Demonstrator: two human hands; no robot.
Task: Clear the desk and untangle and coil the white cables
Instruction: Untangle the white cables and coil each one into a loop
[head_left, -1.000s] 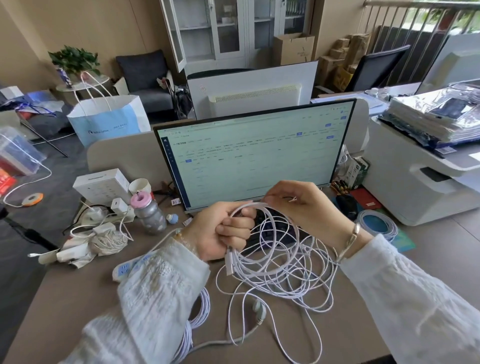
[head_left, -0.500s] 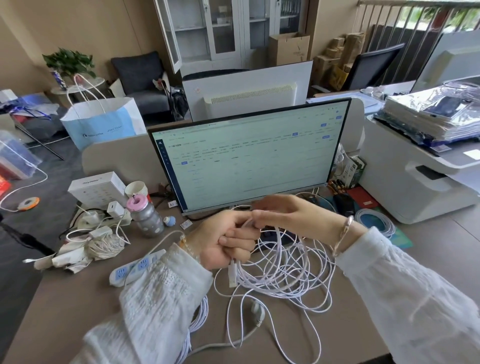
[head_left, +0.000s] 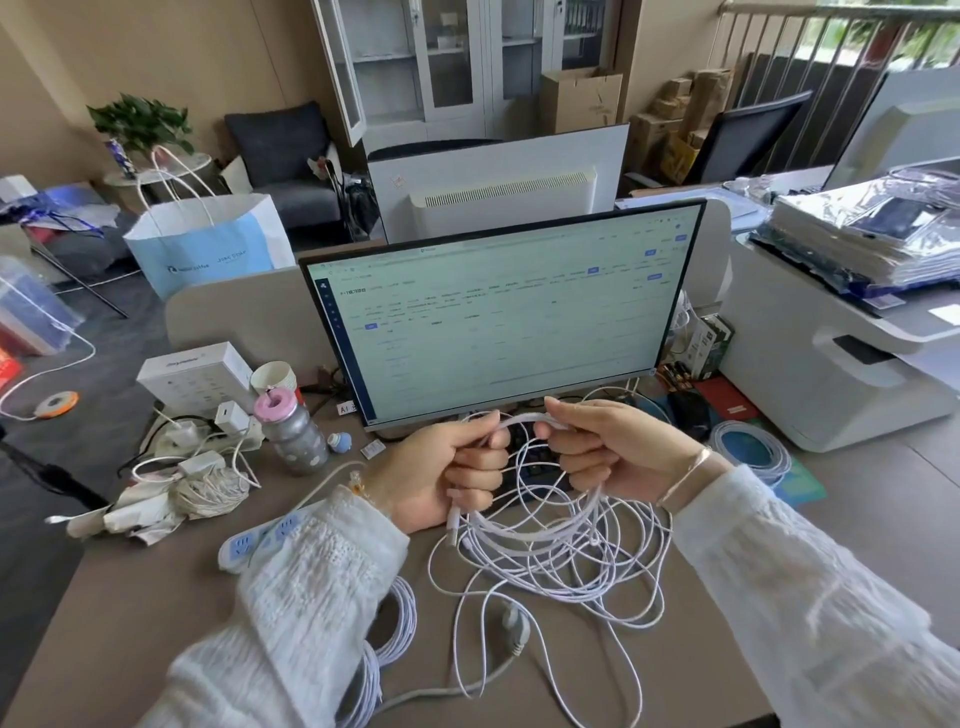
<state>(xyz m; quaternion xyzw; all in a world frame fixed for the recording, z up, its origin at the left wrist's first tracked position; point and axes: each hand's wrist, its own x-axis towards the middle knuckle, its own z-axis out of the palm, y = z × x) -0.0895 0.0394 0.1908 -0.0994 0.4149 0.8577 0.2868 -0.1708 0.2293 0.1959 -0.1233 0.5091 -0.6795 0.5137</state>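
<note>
Just in front of the monitor (head_left: 506, 317), both hands are lifted above the surface (head_left: 130, 597) with the white cable (head_left: 545, 540) strung between them. The left hand (head_left: 441, 467) has its fingers curled round a gathered bunch of strands, a flat plug end hanging just below its grip. The right hand (head_left: 613, 447) has its fingers curled round the strands too, and pinches a short span of the cable between thumb and forefinger. Below the hands the cable droops in many loose, overlapping loops that spill onto the surface toward the near edge.

By my reading, the step in hand is coiling: one loop is being laid into the left hand's bundle. The next move likely calls for the right hand to slide along the strand, draw out fresh slack, and bring it round as an even loop without snagging the crossed strands below.

The cable is thin, smooth and limp, so it will sag and kink easily. A tidier coil (head_left: 389, 639) lies at the near left, partly hidden by the knitted white sleeve (head_left: 311, 582). The surface is matte and grey-brown.
</note>
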